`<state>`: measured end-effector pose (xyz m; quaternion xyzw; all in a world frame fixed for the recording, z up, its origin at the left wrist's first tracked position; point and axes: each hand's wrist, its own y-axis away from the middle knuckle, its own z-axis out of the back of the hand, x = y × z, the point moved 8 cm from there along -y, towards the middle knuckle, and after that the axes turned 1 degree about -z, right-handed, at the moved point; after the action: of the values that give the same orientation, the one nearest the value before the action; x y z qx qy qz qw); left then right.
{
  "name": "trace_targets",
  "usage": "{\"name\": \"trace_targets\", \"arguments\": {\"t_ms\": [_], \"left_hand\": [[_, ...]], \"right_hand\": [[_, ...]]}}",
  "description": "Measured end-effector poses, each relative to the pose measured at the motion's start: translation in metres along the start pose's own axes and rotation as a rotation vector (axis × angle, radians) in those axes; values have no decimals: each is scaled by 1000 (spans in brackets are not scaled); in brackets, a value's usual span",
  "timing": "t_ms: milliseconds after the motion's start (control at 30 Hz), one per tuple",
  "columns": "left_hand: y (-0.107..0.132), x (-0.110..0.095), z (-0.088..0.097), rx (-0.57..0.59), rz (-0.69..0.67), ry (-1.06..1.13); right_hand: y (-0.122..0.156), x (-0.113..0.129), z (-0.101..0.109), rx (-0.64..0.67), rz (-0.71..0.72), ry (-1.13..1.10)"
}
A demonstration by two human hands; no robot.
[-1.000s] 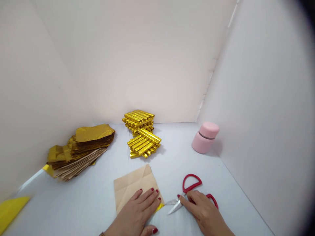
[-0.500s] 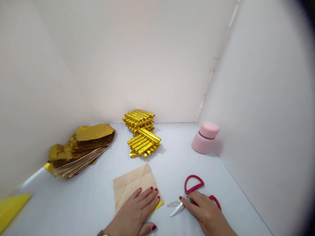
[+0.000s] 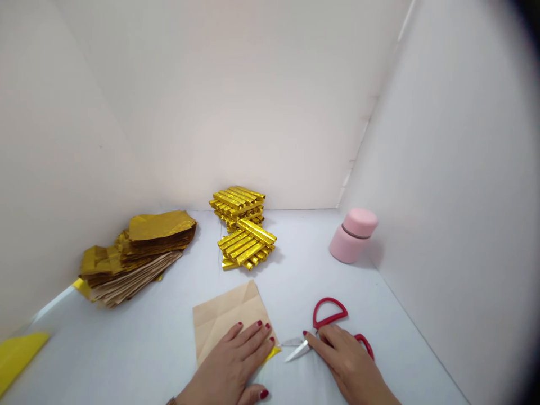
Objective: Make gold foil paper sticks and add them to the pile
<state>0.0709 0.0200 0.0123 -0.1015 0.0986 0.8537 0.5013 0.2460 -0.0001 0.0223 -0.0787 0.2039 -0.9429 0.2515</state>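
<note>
My left hand (image 3: pixel 234 357) lies flat with its fingers stretched over a creased tan sheet of paper (image 3: pixel 225 312), whose gold underside shows at the right corner. The hand hides the sheet's near part. To the right, my right hand (image 3: pixel 343 354) is closed over the middle of a pair of scissors (image 3: pixel 329 313) with red handles, near the pivot. Their blades stand apart, pointing left toward the gold corner. One blade tip is beside the corner; I cannot tell whether they touch.
Two stacks of gold folded strips (image 3: pixel 247 244) stand at the back centre. A pile of gold and tan paper sheets (image 3: pixel 139 253) lies at the left. A pink flask (image 3: pixel 354 235) is near the right wall, and a yellow piece (image 3: pixel 19 360) sits at the left edge.
My right hand has slid the scissors slightly left and away from me, bringing the blades nearer the sheet's gold corner. My left hand and the sheet have barely shifted.
</note>
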Motion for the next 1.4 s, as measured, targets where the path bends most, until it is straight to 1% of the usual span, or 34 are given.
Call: {"name": "trace_targets", "arguments": {"t_ms": [67, 167, 400, 533, 633, 867, 967, 1100, 1200, 1400], "left_hand": [[0, 0, 1, -21, -4, 2], [0, 0, 1, -15, -2, 2], [1, -1, 6, -38, 7, 31], [0, 0, 5, -16, 30, 54], [0, -1, 4, 5, 47, 57], [2, -3, 8, -54, 22, 54], [2, -2, 8, -48, 22, 67], [2, -2, 6, -13, 32, 73], [1, -2, 5, -5, 35, 72], [1, -3, 6, 1, 38, 78]], "right_hand": [[0, 1, -1, 24, 5, 0], [0, 2, -2, 52, 21, -6], [2, 6, -5, 47, 10, -7], [3, 9, -9, 49, 5, 8], [3, 11, -8, 50, 30, 17], [7, 8, 0, 19, 31, 35], [10, 8, 6, 15, 29, 17], [11, 4, 14, -4, -43, -43], [9, 3, 9, 10, -72, -64], [8, 3, -8, 33, -87, 38]]}}
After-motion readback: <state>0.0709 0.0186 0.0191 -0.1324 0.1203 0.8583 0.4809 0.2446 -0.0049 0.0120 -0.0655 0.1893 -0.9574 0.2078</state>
